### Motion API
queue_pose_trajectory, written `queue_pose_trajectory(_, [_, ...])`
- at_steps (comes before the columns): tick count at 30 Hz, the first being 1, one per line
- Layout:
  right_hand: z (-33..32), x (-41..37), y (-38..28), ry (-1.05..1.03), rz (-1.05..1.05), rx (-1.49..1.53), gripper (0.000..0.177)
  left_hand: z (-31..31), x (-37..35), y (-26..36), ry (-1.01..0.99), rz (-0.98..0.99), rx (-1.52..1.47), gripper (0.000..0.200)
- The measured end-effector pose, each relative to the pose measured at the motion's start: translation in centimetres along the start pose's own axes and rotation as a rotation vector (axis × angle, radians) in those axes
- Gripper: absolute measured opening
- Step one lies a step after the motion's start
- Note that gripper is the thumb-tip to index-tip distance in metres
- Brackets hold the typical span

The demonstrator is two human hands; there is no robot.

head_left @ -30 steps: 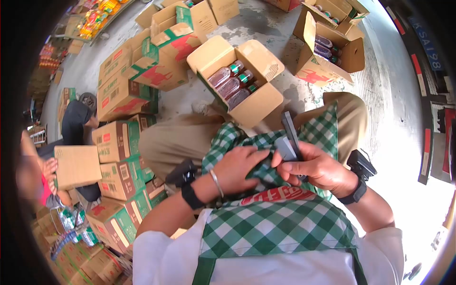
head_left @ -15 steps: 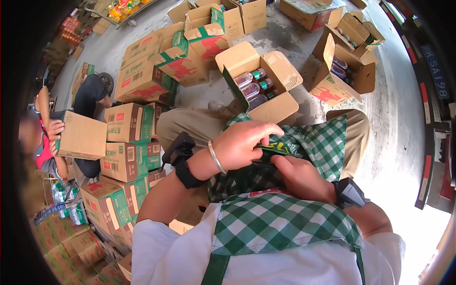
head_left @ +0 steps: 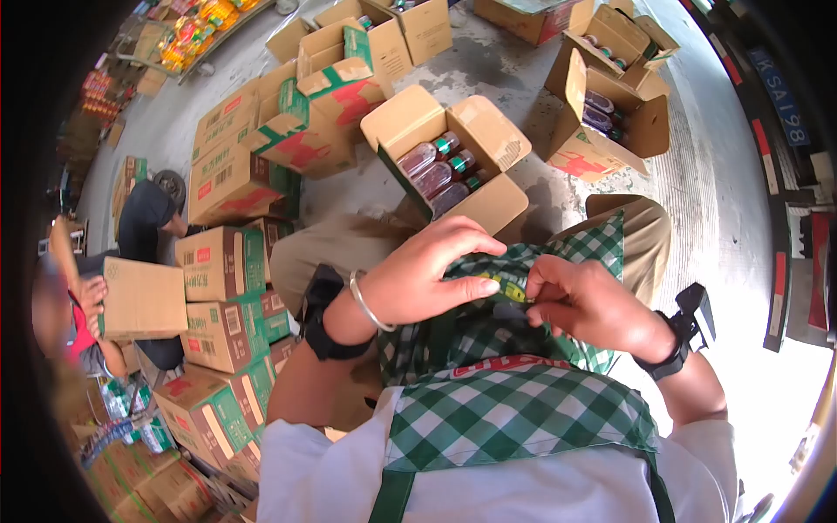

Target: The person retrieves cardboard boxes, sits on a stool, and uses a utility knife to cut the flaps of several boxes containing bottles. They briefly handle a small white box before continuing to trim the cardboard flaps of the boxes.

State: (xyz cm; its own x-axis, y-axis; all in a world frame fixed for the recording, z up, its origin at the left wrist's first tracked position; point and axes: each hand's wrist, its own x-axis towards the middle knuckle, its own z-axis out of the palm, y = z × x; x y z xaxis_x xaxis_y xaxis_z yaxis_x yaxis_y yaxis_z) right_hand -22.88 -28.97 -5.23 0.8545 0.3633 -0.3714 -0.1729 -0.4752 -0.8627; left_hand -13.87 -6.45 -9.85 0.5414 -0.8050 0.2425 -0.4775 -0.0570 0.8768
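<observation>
My left hand [head_left: 427, 270], with a bangle at the wrist, hovers over the lap of the green checked apron [head_left: 523, 405], thumb and fingers apart. To its right my right hand [head_left: 588, 301] has its fingers curled into a pinch. A small dark shape shows by those fingertips; what they hold is too small to tell. Yellow and white print on the apron lies between the hands. Just beyond my knees an open carton [head_left: 488, 205] holds several bottles with green caps [head_left: 445, 170].
Stacked cartons [head_left: 218, 336] stand at the left, where another person's hand [head_left: 91, 305] touches a carton [head_left: 144, 299]. More open cartons [head_left: 602, 148] stand ahead and to the right. A vehicle with a blue plate [head_left: 779, 96] is at the far right.
The hands have come out of the apron's folds and moved apart, and the left hand's fingers have spread. The view has shifted, so the cartons ahead appear further left.
</observation>
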Motion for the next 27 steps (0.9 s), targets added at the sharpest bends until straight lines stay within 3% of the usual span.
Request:
queue_pose_trajectory(1, [-0.7,0.5,0.1,0.03,-0.081,-0.066,0.021,0.1,0.7,0.5,-0.01,0.013,-0.002,0.028])
queue_pose_trajectory(3, [-1.0,1.9,0.6,0.116,-0.157,0.013,0.021,0.6,1.6,1.0,-0.128,-0.231,-0.064,0.016])
queue_pose_trajectory(4, [-1.0,2.8,0.7,0.194,-0.242,0.095,0.021,1.3,1.9,0.9,-0.013,-0.238,-0.079,0.008])
queue_pose_trajectory(5, [-1.0,3.3,0.7,0.256,-0.169,0.251,0.024,1.5,2.1,0.6,-0.01,-0.236,-0.075,0.008])
queue_pose_trajectory(7, [-1.1,4.2,1.1,0.243,0.017,0.802,0.026,1.9,2.4,-0.3,0.257,-0.374,-0.23,0.007])
queue_pose_trajectory(8, [-0.4,5.2,2.4,0.278,0.02,1.001,0.029,2.3,2.5,-0.9,0.299,-0.397,-0.288,0.007])
queue_pose_trajectory(9, [0.3,5.8,3.3,0.337,0.071,1.058,0.023,2.5,2.6,-1.5,0.298,-0.406,-0.293,0.007])
queue_pose_trajectory(11, [1.0,6.8,5.5,0.352,0.009,0.97,0.015,2.7,2.9,-2.7,0.249,-0.358,-0.09,0.007])
queue_pose_trajectory(12, [0.8,6.7,6.2,0.351,0.019,0.849,0.009,2.9,3.2,-4.0,0.277,-0.17,0.084,0.009])
queue_pose_trajectory(13, [1.1,7.0,7.3,0.415,-0.057,0.594,0.01,2.4,3.6,-4.6,0.27,-0.187,0.079,0.009])
queue_pose_trajectory(15, [-1.4,7.1,7.9,0.162,-0.039,0.382,0.014,0.2,4.8,-5.8,0.102,-0.101,0.398,0.011])
queue_pose_trajectory(17, [-3.9,6.8,8.3,-0.197,-0.008,-0.072,0.019,-0.2,6.1,-6.9,0.008,-0.084,0.41,0.011])
queue_pose_trajectory(20, [-4.4,6.2,10.1,-0.259,-0.058,-0.235,0.015,1.0,7.9,-9.0,-0.341,-0.087,0.277,0.011])
queue_pose_trajectory(22, [-4.7,6.1,11.5,-0.335,0.139,0.371,0.013,1.6,9.5,-11.5,-0.321,-0.096,0.136,0.011])
queue_pose_trajectory(23, [-5.5,5.9,11.7,-0.336,0.143,0.371,0.013,2.0,10.3,-12.7,-0.285,-0.112,0.005,0.013])
queue_pose_trajectory(25, [-7.9,5.7,12.3,-0.262,0.328,0.723,0.019,2.9,11.5,-15.1,0.175,-0.334,0.317,0.027])
queue_pose_trajectory(26, [-9.3,5.9,13.6,-0.219,0.377,0.885,0.027,3.6,11.3,-16.1,0.183,-0.476,0.693,0.04])
queue_pose_trajectory(27, [-11.0,5.8,14.1,-0.108,0.428,0.946,0.027,4.8,10.6,-16.7,-0.033,-0.733,0.753,0.05])
